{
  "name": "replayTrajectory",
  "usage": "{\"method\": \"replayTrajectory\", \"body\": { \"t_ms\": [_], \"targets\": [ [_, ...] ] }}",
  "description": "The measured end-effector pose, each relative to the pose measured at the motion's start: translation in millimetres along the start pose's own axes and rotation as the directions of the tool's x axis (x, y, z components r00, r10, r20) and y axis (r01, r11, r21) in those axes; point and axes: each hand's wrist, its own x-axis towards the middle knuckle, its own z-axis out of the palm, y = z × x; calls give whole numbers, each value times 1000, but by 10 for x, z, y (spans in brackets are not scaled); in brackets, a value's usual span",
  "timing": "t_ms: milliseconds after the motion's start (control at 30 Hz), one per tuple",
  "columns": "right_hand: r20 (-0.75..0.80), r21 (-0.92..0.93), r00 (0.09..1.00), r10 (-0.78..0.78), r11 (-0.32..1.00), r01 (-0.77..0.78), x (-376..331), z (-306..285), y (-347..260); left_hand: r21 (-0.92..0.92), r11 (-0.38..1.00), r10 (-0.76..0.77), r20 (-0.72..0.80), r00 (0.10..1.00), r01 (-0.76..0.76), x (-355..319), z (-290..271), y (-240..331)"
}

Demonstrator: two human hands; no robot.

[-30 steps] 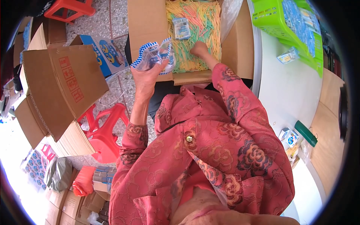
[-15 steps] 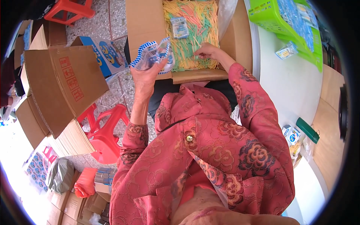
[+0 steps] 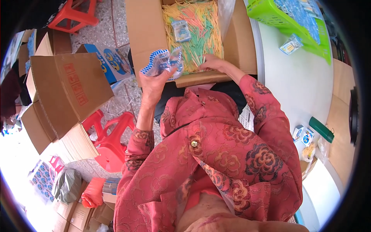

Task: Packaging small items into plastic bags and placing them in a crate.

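Observation:
A cardboard box [image 3: 145,27] stands open in front of me, filled with a bed of thin coloured sticks [image 3: 191,23], yellow, green and pink. My left hand [image 3: 156,79] grips clear plastic bags [image 3: 160,62] with blue-and-white striped edges, over the box's near left corner. Inside the box, near its close edge, my right hand [image 3: 211,63] is closed, its fingertips on a few pale sticks that point up and left. A small filled packet [image 3: 181,31] with blue-striped ends lies on top of the sticks, left of centre.
On the white table [image 3: 286,77] at right, a green basket [image 3: 266,11] holds striped packets, with one packet [image 3: 291,44] beside it. A dark green case [image 3: 321,129] lies farther down. Left are a large open carton [image 3: 73,89], a blue box [image 3: 112,62] and red stools [image 3: 112,149].
My right hand has shifted slightly toward the near edge, and pale sticks now show at its fingertips. My left hand still grips the bags. The whole view has shifted a little.

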Motion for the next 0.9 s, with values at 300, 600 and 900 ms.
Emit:
{"method": "replayTrajectory", "body": {
  "t_ms": [300, 600, 900],
  "targets": [
    [-272, 391, 890, -366, 803, 450, -1130, -112, -1041, 119, 991, -72, 150, 986, 54, -27, 101, -142],
    [-106, 240, 749, -654, 714, 657, -1837, 141, -1635, 135, 989, -89, 228, 970, 59, -20, 308, -123],
    [-127, 97, 723, -679, 717, 690, -1725, 191, -1549, 154, 987, -90, 232, 969, 55, -18, 365, -88]
  ]
}}
